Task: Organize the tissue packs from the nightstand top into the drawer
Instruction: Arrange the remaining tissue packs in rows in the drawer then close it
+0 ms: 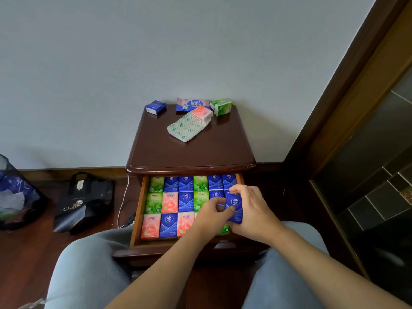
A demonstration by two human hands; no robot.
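Blue tissue pack (235,208) is pinched by my right hand (247,210) and left hand (211,211) over the drawer (139,210); I'd lower it squarely into the open right-side slot.

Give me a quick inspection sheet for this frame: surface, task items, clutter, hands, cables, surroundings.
Surface: dark wood nightstand top, glossy.
Task items: open drawer nearly filled with rows of green, blue and pink packs; five still on top: blue pack, wide blue-pink pack, green pack, pink pack lying on a long white pack.
Clutter: nothing seen on the top besides packs.
Hands: left hand and right hand both grip a blue tissue pack over the drawer's right side.
Cables: white cable down the nightstand's left.
Surroundings: black tote bag, mesh bin, wood floor, dark doorframe right.
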